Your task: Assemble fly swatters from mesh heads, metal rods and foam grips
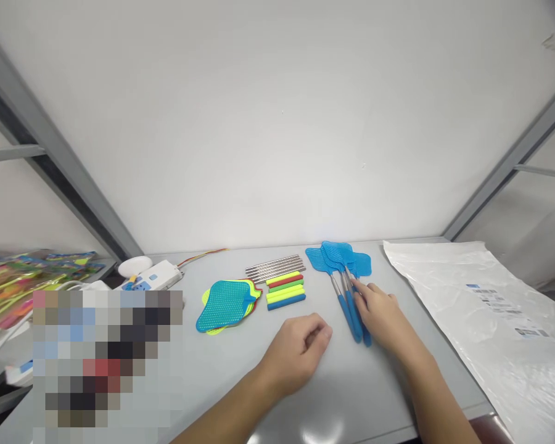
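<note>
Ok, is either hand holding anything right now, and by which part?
The right hand rests on the blue handles of the assembled blue fly swatters, fingers laid over them; a closed grasp cannot be told. The left hand is loosely curled on the table, holding nothing.
</note>
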Available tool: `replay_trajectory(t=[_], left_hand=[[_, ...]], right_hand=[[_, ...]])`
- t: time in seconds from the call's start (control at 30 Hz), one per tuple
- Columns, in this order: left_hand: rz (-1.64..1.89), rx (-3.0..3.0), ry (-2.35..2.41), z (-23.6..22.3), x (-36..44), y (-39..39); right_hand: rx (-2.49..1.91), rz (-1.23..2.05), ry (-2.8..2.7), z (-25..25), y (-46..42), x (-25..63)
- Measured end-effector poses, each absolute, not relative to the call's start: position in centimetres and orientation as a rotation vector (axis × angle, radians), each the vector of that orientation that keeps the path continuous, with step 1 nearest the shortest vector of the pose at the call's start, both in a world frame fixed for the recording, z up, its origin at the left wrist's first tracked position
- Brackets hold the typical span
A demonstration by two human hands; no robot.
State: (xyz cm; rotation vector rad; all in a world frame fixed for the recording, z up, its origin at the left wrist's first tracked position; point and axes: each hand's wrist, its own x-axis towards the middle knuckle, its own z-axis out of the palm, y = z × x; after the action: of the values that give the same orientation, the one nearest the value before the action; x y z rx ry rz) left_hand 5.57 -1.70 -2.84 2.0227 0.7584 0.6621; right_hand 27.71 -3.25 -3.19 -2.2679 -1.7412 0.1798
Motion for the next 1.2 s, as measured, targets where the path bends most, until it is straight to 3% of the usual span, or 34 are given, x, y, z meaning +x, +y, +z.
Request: replay_trajectory(t=[0.4, 0.7, 0.9, 1.03, 1.2], left_hand=[[0.536, 2.494, 0.62, -3.3, 6.5, -2.2], [0.249, 2.696, 0.568, -4.0, 7.5, -3.1], [0.337, 2.723, 0.497, -3.3, 7.0, -3.6], [0.487, 2.7, 0.593, -2.7, 6.5, -3.1], [0.611, 2.706, 0.785, -2.2, 5.5, -2.0]], right_hand=[[-1.868, 0.399, -1.519, -6.0, -9.1, 27.4], [-1.909, 0.33, -1.557, -6.4, -10.4, 26.7], [-1.876, 0.202, -1.572, -7.3, -10.1, 27.0], [-1.799, 0.027, -1.538, -5.0, -9.5, 26.4], [-1.647, 0.025, -1.839, 1.6, -2.9, 23.7]])
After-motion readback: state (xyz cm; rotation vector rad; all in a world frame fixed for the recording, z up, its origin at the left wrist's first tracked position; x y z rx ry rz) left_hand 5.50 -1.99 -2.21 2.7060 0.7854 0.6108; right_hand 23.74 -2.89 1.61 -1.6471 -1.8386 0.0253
